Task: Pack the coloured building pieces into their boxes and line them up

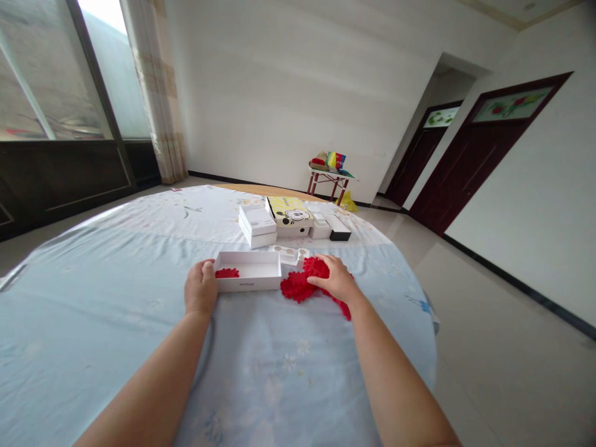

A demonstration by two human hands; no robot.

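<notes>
A shallow white box point(254, 284) lies open on the blue cloth in front of me, with one small red spiky piece point(226, 272) inside at its left end. My left hand point(200, 287) is curled against the box's left end, holding it. To the right of the box lies a heap of red spiky pieces point(298, 287). My right hand point(336, 278) rests on top of that heap, fingers bent down onto the pieces.
Behind the box stand a white insert tray point(288, 253), stacked white boxes point(257, 225), a yellow cartoon-printed box point(289, 213), a small white box point(320, 226) and a black-sided box point(338, 228). The cloth-covered table point(116, 310) ends at right; a small red-legged table point(328, 177) stands by the wall.
</notes>
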